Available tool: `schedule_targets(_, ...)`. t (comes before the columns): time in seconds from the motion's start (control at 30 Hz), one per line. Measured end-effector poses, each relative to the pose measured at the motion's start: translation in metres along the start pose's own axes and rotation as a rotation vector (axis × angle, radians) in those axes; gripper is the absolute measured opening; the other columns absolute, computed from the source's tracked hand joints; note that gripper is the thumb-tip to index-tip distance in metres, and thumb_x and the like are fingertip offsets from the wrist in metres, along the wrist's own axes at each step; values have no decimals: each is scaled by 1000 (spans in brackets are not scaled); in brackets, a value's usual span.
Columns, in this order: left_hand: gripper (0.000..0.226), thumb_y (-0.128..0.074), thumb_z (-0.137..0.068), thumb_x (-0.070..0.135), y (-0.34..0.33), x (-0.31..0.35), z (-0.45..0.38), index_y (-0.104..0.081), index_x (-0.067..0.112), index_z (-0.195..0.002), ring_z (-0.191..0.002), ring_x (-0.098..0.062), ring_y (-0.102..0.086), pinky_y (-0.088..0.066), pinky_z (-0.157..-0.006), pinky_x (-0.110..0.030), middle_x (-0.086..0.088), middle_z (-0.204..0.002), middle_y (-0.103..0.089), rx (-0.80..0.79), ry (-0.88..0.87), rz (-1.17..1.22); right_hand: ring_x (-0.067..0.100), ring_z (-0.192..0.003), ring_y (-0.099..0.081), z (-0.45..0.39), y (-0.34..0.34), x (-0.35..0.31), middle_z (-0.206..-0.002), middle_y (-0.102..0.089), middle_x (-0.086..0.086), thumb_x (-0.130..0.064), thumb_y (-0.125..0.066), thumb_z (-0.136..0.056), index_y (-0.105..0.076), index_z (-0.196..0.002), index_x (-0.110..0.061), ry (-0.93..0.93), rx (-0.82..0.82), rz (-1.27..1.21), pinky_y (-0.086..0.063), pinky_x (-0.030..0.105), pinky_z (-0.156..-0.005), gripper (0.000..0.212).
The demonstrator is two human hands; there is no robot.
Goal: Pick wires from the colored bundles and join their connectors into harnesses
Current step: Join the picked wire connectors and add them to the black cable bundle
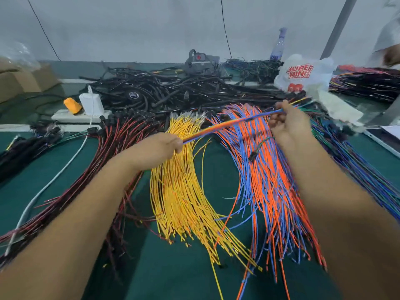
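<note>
My left hand (159,147) grips one end of a taut set of blue, orange and yellow wires (227,124). My right hand (289,124) pinches the other end, raised above the bundles. Yellow and green wire tips stick out past my right fingers. A green wire with a small black connector (252,156) hangs below my right hand. On the green mat lie the yellow bundle (179,191), the orange-and-blue bundle (268,180), a red-and-black bundle (112,148) at left and a blue-green bundle (368,174) at right.
A heap of black cables (164,89) fills the back of the table. A white power strip (78,116) with an orange plug and white charger sits back left. A white plastic bag (303,74) stands back right. Another person's hand (391,57) shows at far right.
</note>
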State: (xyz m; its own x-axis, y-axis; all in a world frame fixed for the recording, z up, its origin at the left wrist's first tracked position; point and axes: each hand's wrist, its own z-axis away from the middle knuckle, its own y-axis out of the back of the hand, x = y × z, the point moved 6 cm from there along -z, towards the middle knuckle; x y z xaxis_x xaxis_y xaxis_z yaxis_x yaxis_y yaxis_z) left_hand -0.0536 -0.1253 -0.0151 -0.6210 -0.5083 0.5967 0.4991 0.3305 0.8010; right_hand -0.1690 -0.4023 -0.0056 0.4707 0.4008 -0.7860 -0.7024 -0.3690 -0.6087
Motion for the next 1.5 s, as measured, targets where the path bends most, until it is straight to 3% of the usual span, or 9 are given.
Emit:
schedule_targets(0.1,24,-32,-100,26,4,8,-4,-49,15,-86,-52,-15,-35,-26,-50,-31,3,-62,-39,349,-72,-51,6,-41,-39,15,-13,14,-43,-39,-4,-19,-50,-100,-59,-73,-9,-35,-134,-291,-32,16,-40,30)
schedule_targets(0.17,24,-33,-101,31,-14,16,-10,-45,19,-84,-55,-23,-36,-28,-52,-33,4,-60,-38,415,-101,0,4,-39,-38,31,-27,39,-45,-40,-6,-23,-53,-98,-66,-65,-13,-109,-245,-263,-30,15,-39,37)
schedule_targets(0.4,34,-36,-101,28,-71,19,-38,-46,35,-132,-91,-39,-61,-44,-65,-40,-16,-103,-67,385,-108,-168,6,-31,-32,60,-31,123,-39,-39,-6,-17,-54,-97,-52,-64,-15,18,-336,498,-20,15,-35,33)
schedule_targets(0.5,16,-36,-100,30,-70,17,-38,-52,26,-100,-81,-37,-59,-35,-58,-38,-10,-85,-64,402,-158,-135,5,-30,-37,57,-28,123,-38,-46,-6,-21,-54,-98,-53,-65,-13,75,-334,601,-26,14,-34,35)
schedule_targets(0.6,24,-38,-101,31,-71,19,-34,-45,21,-80,-68,-26,-49,-30,-56,-38,4,-65,-47,376,-181,-77,6,-32,-44,59,-26,123,-41,-52,-6,-27,-52,-99,-56,-69,-11,91,-353,680,-30,15,-35,34)
schedule_targets(0.77,25,-45,-100,16,-58,9,-29,-67,9,-92,-55,-2,-40,-32,-55,-23,8,-63,-49,338,-146,375,7,-36,-49,56,-24,118,-45,-56,-5,-22,-47,-102,-57,-73,-11,92,-291,564,-34,16,-36,32)
schedule_targets(1.03,11,-61,-92,14,-44,-11,-20,-72,13,-94,-59,-8,-48,-45,-62,-20,10,-60,-61,508,34,930,8,-43,-56,59,-24,111,-51,-61,-4,-22,-48,-102,-59,-81,-8,52,-287,311,-42,18,-41,27)
schedule_targets(1.23,11,-63,-90,11,-43,-10,-18,-71,18,-88,-63,-5,-55,-49,-66,-20,3,-67,-64,492,-27,876,9,-46,-56,66,-26,115,-54,-60,-2,-21,-58,-96,-63,-81,-10,-132,-389,250,-44,18,-44,19)
schedule_targets(1.5,11,-65,-89,10,-41,-2,-16,-72,19,-88,-64,-9,-55,-49,-63,-21,-3,-71,-67,463,-115,675,9,-53,-61,79,-31,118,-66,-68,4,-8,-66,-89,-69,-86,-6,-135,-530,391,-50,19,-53,4)
